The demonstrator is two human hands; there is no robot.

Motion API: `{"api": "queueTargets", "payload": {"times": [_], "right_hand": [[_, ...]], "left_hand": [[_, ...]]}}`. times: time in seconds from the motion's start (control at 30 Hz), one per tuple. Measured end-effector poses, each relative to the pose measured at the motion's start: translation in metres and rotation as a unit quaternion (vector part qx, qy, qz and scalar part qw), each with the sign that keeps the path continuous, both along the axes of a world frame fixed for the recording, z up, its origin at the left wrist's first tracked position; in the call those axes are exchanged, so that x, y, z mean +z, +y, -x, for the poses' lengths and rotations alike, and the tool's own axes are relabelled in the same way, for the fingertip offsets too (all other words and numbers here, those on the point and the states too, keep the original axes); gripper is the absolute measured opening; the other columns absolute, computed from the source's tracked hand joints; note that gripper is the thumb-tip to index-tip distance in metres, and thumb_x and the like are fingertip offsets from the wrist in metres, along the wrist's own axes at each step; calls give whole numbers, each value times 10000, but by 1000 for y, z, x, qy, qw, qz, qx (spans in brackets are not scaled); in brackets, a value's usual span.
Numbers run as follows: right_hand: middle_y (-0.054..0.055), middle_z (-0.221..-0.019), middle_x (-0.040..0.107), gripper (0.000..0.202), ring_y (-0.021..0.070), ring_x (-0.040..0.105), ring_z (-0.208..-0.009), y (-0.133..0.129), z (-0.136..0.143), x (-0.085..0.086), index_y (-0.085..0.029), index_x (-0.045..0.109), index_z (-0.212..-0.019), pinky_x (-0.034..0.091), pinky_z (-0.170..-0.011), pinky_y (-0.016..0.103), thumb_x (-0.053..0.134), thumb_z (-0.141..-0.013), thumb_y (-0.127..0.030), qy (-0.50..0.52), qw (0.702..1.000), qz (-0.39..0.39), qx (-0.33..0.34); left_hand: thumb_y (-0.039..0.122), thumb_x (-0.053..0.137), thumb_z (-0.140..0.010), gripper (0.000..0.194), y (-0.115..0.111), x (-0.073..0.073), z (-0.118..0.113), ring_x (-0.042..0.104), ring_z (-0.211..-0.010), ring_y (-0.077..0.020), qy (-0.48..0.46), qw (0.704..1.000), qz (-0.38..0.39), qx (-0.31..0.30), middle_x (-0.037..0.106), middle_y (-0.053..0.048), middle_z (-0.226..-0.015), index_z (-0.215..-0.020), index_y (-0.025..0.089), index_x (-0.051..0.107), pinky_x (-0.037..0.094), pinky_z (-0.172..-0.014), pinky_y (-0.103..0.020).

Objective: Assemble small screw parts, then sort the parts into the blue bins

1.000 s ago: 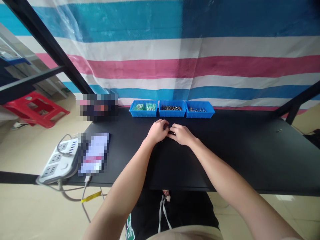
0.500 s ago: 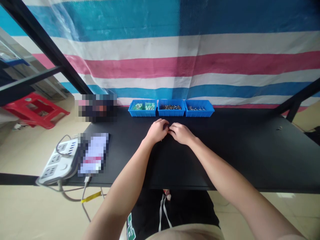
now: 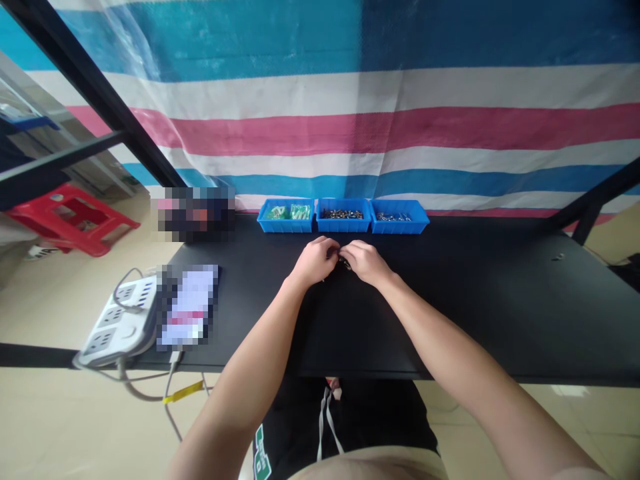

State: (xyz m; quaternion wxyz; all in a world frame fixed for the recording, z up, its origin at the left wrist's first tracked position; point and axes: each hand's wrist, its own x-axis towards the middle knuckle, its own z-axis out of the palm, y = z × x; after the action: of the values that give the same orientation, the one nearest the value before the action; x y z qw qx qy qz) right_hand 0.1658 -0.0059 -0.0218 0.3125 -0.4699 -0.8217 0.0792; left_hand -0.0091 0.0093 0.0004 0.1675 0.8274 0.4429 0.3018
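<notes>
Metal bits (image 3: 346,264) show near the middle of the black table (image 3: 475,293); whether they are held or lying there, I cannot tell. Three blue trays (image 3: 343,227) stand in a row along the back. Left hand (image 3: 319,259) and right hand (image 3: 365,261) are close together around the bits, fingers curled, grip hidden. Packets (image 3: 300,212) lie in the left tray, loose metal pieces (image 3: 344,215) in the others.

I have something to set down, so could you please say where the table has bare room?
Widest: between right hand and far-right small bits. Narrower: between left hand and pixelated slab. Crowded: around blue bins and power strip.
</notes>
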Motion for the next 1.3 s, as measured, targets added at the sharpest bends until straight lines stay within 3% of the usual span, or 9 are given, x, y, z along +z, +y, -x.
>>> {"api": "queueTargets", "payload": {"times": [0.1, 0.23, 0.37, 0.53, 0.67, 0.87, 1.07, 1.3], "right_hand": [[88, -976, 722, 260, 205, 673, -912, 1, -1, -2, -196, 681, -974, 513, -854, 316, 459, -961, -331, 99, 993, -11, -59], [71, -849, 740, 296, 215, 697, -764, -1, 2, -1, -204, 651, -957, 530, -733, 321, 545, -897, -474, 207, 971, 15, -116], [36, -701, 713, 376, 188, 654, -612, -7, 8, 6, -203, 611, -892, 503, -626, 299, 662, -783, -560, 295, 950, 41, -91], [-3, -638, 675, 442, 155, 597, -539, -10, 12, 10, -206, 569, -897, 461, -554, 276, 724, -709, -575, 364, 925, 94, -62], [0, -650, 672, 465, 160, 601, -566, -10, 12, 9, -203, 580, -874, 455, -555, 277, 749, -671, -586, 390, 911, 121, -60], [9, -621, 628, 398, 135, 547, -559, -12, 10, 11, -176, 646, -756, 411, -555, 272, 645, -783, -572, 387, 913, 130, -22], [-33, -503, 514, 392, 106, 436, -473, -12, 8, 16, -178, 631, -697, 338, -490, 262, 685, -722, -566, 427, 886, 179, -1], [-33, -529, 528, 377, 113, 464, -500, -10, 6, 14, -189, 611, -697, 383, -528, 275, 710, -700, -552, 430, 885, 181, -5]], "left_hand": [[141, 559, -802, 197, -1, 1, 0, 620, -761, -166, -19, 1000, -13, -15, 656, -51, -886, -948, 173, 687, 508, -731, -280], [206, 632, -805, 211, -4, 0, -3, 607, -752, -154, -45, 997, -38, -57, 651, -40, -879, -1012, 173, 661, 501, -710, -268], [265, 653, -842, 235, -6, 0, -5, 625, -799, -161, -75, 990, -62, -100, 665, -52, -907, -1058, 172, 646, 507, -731, -269], [271, 623, -886, 132, -6, -2, -6, 620, -758, -145, -110, 984, -82, -117, 662, -51, -871, -966, 176, 671, 495, -699, -255], [286, 647, -873, 124, -5, -3, -5, 607, -714, -135, -130, 982, -94, -100, 645, -36, -805, -834, 169, 663, 478, -656, -242], [399, 675, -849, 265, -3, 0, -4, 580, -647, -120, -160, 980, -106, -53, 620, -17, -718, -731, 167, 628, 465, -607, -234], [423, 684, -841, 259, -3, 0, -4, 601, -674, -128, -155, 980, -111, -64, 646, -24, -741, -774, 174, 662, 482, -632, -243], [323, 709, -828, 155, -4, 2, -3, 617, -704, -130, -137, 982, -107, -73, 650, -24, -770, -802, 175, 673, 491, -635, -236]]}}
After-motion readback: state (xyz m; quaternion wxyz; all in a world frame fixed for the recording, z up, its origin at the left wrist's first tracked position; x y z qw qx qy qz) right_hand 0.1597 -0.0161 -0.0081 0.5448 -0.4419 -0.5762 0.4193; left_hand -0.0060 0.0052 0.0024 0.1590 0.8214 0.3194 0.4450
